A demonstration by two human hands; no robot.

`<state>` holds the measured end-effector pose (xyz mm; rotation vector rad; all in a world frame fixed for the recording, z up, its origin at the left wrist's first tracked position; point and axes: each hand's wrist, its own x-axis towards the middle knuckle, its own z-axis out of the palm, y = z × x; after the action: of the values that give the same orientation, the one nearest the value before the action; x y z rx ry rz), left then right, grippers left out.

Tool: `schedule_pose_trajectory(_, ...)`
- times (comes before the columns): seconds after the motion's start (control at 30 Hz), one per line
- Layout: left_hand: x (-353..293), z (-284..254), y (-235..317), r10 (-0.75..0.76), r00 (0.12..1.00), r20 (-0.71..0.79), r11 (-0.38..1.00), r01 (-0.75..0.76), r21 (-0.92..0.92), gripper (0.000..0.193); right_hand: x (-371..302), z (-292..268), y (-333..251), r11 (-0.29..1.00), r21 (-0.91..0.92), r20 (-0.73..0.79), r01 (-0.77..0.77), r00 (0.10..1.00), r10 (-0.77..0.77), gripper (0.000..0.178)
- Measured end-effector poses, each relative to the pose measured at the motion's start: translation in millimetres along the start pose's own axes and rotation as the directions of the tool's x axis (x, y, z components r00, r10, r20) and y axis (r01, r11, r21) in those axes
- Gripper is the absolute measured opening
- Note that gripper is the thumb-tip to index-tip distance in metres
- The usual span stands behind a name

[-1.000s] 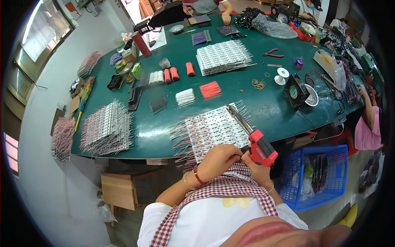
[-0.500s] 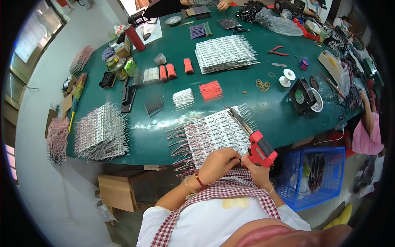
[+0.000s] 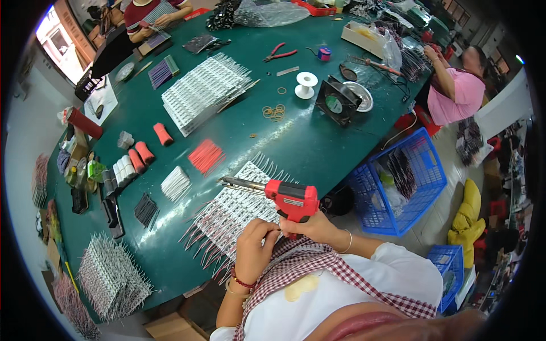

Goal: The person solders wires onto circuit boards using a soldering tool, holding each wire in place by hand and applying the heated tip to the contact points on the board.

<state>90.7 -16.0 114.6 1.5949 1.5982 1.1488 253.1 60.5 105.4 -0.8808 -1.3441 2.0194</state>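
Observation:
My right hand [image 3: 317, 231] grips the handle of a red and black soldering gun [image 3: 291, 199]. Its long metal nozzle points left, above a sheet of small white circuit boards [image 3: 239, 210] at the table's near edge. Thin red and white wires stick out along the sheet's sides. My left hand [image 3: 253, 243] is closed in a pinch beside the sheet's near corner, close to the right fingertips. What it pinches is too small to make out. Beyond the sheet lie bundles of short red wires [image 3: 206, 157], white wires [image 3: 176, 184] and black wires [image 3: 146, 209].
A tall stack of white boards [image 3: 207, 91] lies farther back, and wired boards [image 3: 111, 278] are piled at the left. Toward the right are a white spool [image 3: 306, 85], a small black fan [image 3: 338, 101] and red-handled pliers [image 3: 280, 52]. A blue crate [image 3: 392, 219] stands on the floor. Two people sit around the table.
The view has swung to the right, so the table's things appear shifted and turned. The soldering gun now lies more level, its nozzle pointing left. Both hands remain close together at the near edge.

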Motion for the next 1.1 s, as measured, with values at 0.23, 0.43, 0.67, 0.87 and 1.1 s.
schedule_pose_trajectory(0.23, -4, -7, -4, -0.027, 0.999, 0.034, 1.000, 0.027, 0.002, 0.004, 0, 1, 8, 0.999, -0.003, -0.013, -0.049, 0.999, 0.049, 0.033)
schedule_pose_trajectory(0.43, 1, -39, -40, -0.003, 0.990, -0.141, 0.939, 0.052, 0.340, 0.013, -3, -24, -9, 0.986, -0.060, -0.204, 0.157, 0.965, -0.166, 0.058)
schedule_pose_trajectory(0.67, -9, -55, -75, 0.041, 0.989, -0.143, 0.880, 0.033, 0.474, 0.020, -21, -53, 6, 0.993, -0.072, -0.130, 0.092, 0.986, -0.100, 0.055)
schedule_pose_trajectory(0.87, -17, -67, -90, 0.166, 0.985, -0.046, 0.798, -0.107, 0.593, 0.026, -36, -35, 23, 0.999, 0.000, -0.118, 0.043, 0.992, -0.043, 0.036)
schedule_pose_trajectory(1.1, -2, -55, -99, 0.226, 0.974, -0.019, 0.816, -0.179, 0.549, 0.033, -40, -29, 41, 0.971, -0.219, -0.123, -0.099, 0.990, 0.073, 0.044)
